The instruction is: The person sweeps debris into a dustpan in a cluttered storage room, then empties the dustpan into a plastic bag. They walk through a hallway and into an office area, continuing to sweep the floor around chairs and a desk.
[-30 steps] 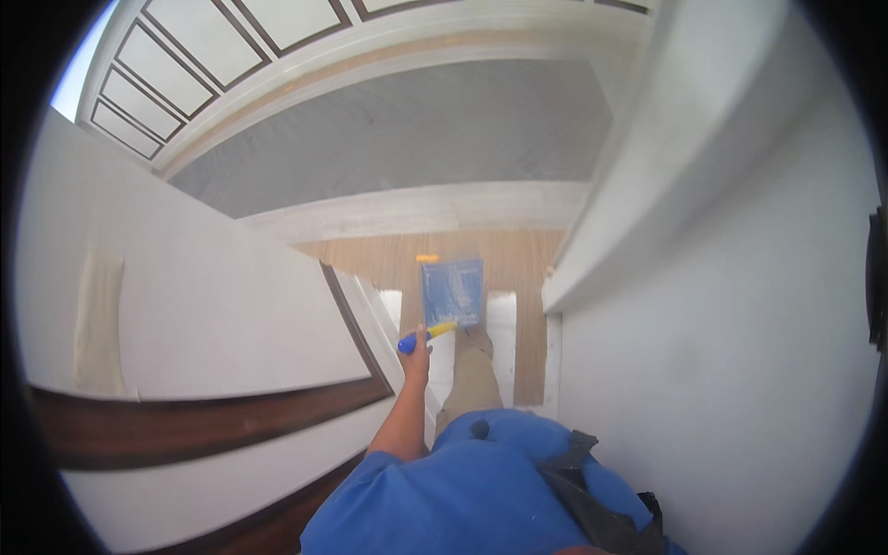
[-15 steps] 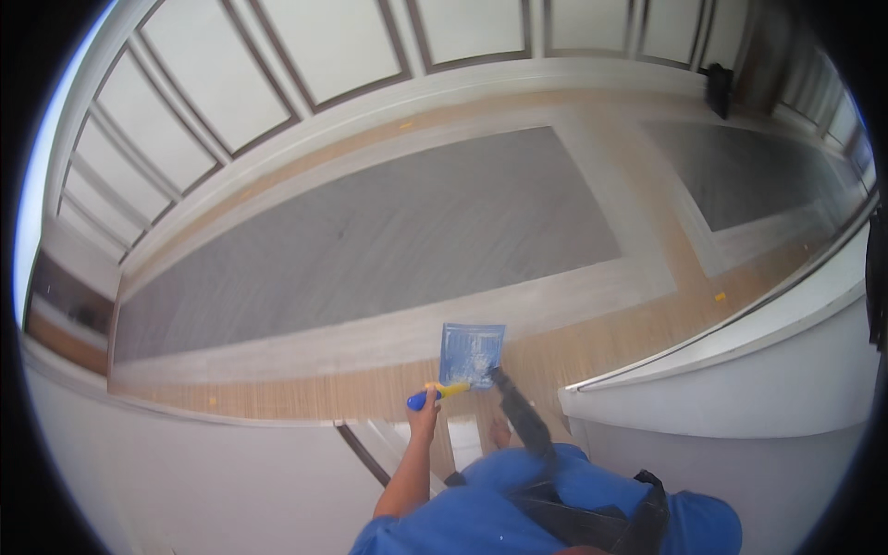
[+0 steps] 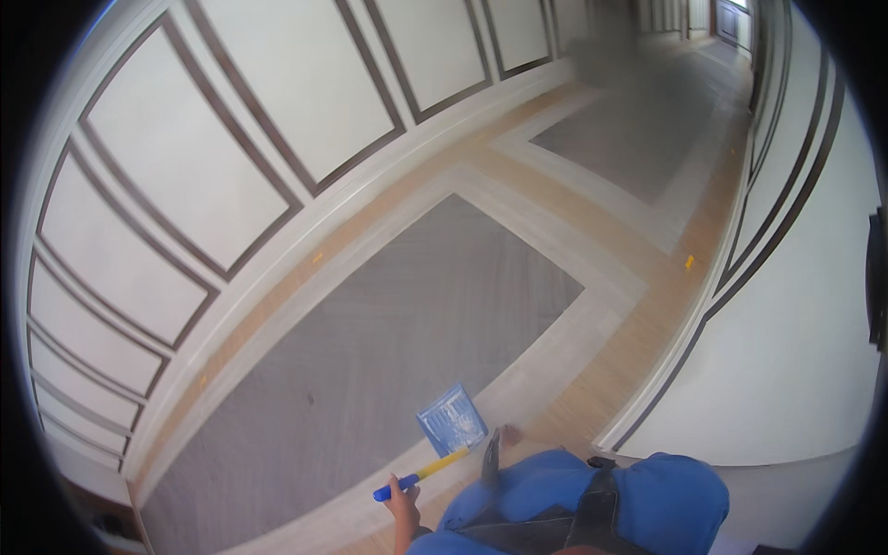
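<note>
My left hand (image 3: 402,505) is closed around the blue grip of a long-handled painting tool (image 3: 437,466) with a yellow shaft. Its far end reaches the lower edge of a blue paint tray (image 3: 448,418); I cannot make out whether that end is a brush or a roller. Whitish paint smears the ribbed tray, which is held in front of my body above the floor. My right hand (image 3: 511,433) shows only in part and blurred, beside the tray's near corner, and appears to grip it. A dark strap end (image 3: 491,455) hides some of that place.
A large grey floor panel (image 3: 370,342) has a pale border and wood-toned strips around it. Another grey panel (image 3: 629,139) lies farther off. White walls with dark trim (image 3: 268,120) line both sides. A small yellow piece (image 3: 689,263) lies near the right wall.
My view and body have turned to the right, along the corridor. The tray and the tool have come along with me and now appear over the grey panel's edge and pale border.
</note>
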Tool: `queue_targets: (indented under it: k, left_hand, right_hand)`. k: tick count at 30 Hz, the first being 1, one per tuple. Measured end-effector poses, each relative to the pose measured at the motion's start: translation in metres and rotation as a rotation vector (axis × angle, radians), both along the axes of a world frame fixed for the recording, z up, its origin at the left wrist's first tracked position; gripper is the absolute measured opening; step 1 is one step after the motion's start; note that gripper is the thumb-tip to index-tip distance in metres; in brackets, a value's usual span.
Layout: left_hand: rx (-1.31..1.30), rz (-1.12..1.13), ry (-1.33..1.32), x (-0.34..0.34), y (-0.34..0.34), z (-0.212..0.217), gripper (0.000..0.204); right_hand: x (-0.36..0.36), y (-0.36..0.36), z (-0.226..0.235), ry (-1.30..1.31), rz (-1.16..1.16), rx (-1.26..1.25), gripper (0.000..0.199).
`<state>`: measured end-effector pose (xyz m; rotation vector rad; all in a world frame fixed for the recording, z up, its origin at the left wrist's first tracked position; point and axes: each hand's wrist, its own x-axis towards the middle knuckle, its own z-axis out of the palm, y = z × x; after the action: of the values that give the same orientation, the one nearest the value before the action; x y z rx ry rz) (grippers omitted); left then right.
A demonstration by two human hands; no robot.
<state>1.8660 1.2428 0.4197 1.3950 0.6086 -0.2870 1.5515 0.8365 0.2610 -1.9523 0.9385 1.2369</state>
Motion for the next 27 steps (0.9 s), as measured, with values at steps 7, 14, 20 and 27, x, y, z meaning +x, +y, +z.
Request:
queue_targets:
  k: [7,14,20,27]
  left_hand:
    - [0.117,-0.175,-0.007,0.181,-0.033,0.036,0.037]
    - [0.145,-0.346,-0.058,0.346,-0.11,0.013,0.033]
    - [0.148,-0.611,-0.093,0.465,-0.238,0.028,0.038]
    - [0.118,-0.696,-0.118,0.524,-0.385,0.016,0.046]
  right_hand:
    - [0.094,-0.014,0.083,0.159,0.114,0.014,0.03]
    - [0.19,-0.077,0.156,0.195,0.055,-0.224,0.03]
    - [0.263,-0.184,0.238,0.279,-0.096,-0.433,0.03]
    - [0.266,-0.218,0.202,0.204,-0.43,-0.51,0.029]
